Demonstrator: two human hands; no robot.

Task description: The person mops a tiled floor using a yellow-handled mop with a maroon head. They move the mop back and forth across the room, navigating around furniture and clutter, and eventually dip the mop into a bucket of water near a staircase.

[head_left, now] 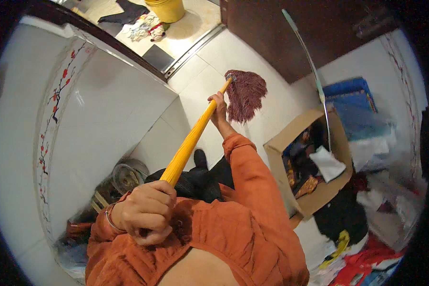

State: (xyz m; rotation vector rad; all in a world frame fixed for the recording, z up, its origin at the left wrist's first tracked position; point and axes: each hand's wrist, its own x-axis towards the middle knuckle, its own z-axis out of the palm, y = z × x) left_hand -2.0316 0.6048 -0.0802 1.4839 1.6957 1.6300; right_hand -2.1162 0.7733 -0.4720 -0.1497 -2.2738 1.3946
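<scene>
Two hands close around a yellow mop (191, 143) slanting up the middle of the frame, its handle ribbed and tapering; the left hand (145, 212), lower left, wraps its fingers round the thick end; the right hand (218, 110), upper centre, grips near the shaggy, dark-red strands (245, 97); at right, a cardboard box (276, 162) holds dark, crumpled items and a white piece (328, 163); a yellow bucket (169, 12) stands at top, its contents out of view; pale tiled floor (193, 74) meets glossy wall (114, 95) at left.
</scene>
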